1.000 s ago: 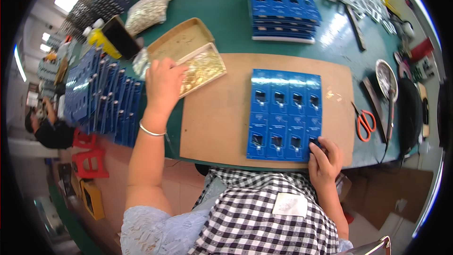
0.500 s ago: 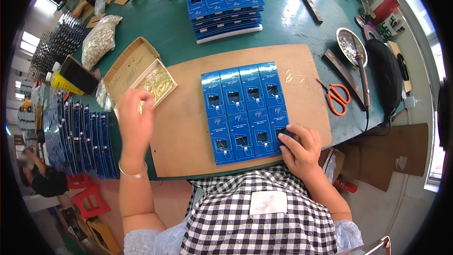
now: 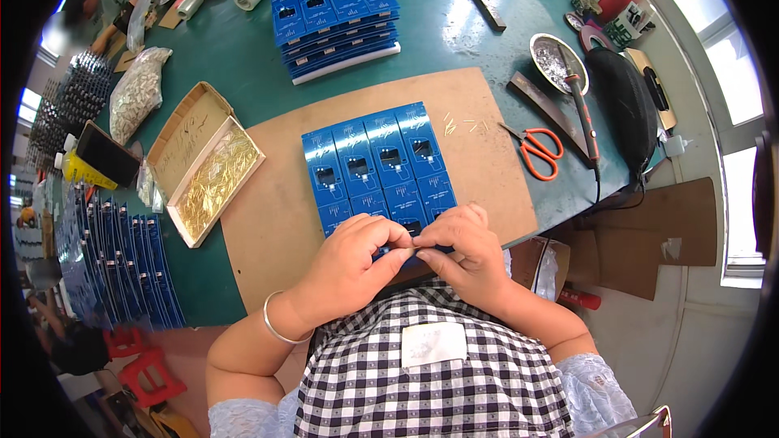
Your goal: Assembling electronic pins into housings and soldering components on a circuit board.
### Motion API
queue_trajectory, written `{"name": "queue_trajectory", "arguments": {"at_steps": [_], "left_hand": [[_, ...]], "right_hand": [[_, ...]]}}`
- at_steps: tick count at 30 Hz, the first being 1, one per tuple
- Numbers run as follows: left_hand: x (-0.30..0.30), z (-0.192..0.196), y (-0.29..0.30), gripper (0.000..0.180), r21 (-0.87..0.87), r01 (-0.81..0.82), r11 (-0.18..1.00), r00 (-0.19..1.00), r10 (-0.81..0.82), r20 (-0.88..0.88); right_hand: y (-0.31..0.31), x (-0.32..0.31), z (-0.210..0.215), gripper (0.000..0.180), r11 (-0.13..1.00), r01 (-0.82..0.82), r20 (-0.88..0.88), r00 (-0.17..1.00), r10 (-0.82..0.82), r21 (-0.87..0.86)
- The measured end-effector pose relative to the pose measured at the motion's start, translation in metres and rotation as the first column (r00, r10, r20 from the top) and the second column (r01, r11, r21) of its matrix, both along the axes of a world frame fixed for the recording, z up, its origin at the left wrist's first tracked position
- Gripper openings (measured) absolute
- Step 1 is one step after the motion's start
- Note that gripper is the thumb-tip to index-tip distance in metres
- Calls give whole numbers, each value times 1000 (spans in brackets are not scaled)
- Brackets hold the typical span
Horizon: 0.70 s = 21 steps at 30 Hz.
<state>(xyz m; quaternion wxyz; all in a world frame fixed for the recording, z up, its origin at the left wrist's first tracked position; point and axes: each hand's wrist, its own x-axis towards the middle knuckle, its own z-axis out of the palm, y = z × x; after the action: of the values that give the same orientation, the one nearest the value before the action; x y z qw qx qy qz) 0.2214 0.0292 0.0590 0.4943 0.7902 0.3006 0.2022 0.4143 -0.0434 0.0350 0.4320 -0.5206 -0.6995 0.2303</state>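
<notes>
I'm pinching both hands, left hand [image 3: 349,264] and right hand [image 3: 466,251], fingers clenched together on something too small to see, at the near edge of the blue card sheet [image 3: 380,169] lying on the brown board [image 3: 341,195], probably light, thin, bendy, so edge-hold.
</notes>
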Motion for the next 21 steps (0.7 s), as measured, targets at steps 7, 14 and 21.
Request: {"name": "queue_trajectory", "arguments": {"at_steps": [7,14,21], "left_hand": [[0,-5,0,7,119,-95,988,995,93,22],[-10,-11,-2,14,-78,-277,958,953,285,105],[-10,-14,-2,15,2,-262,965,960,260,102]], "right_hand": [[8,22,-6,11,990,134,-74,988,-137,-39],[18,34,-17,7,977,172,132,979,-156,-123],[20,32,-19,8,973,191,140,975,-173,-129]]}}
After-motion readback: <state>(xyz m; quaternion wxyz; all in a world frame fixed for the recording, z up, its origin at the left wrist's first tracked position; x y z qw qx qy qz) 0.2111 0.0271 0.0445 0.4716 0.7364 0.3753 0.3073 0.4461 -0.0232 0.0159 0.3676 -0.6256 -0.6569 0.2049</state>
